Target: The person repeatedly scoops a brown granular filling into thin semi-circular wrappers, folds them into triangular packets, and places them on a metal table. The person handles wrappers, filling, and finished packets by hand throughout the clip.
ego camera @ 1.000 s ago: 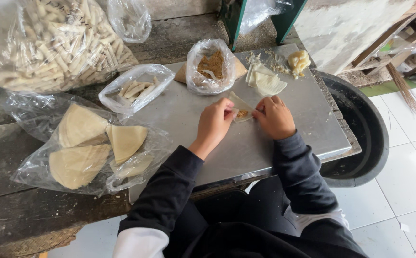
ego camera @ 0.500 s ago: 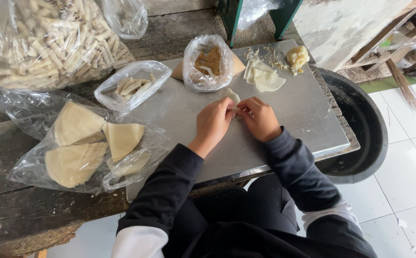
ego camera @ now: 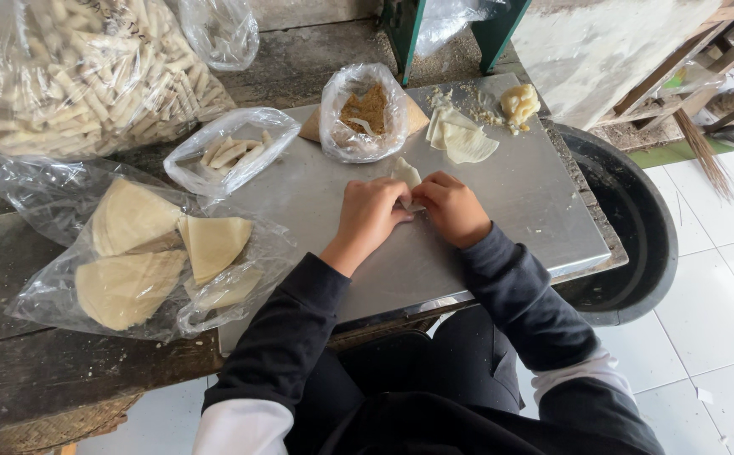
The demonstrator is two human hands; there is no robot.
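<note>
while both hands meet mid-tray, the left hand and right hand pinch one pale wrapper together. it pokes out beyond the fingertips, long axis pointing away, on the steel tray.

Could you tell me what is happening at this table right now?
A person sits at a metal tray with both hands together over a pale wrapper sheet, the left hand and right hand pinching it closed. A small open bag of brown filling and spare wrappers lie just beyond; bags of wrappers sit left.
</note>
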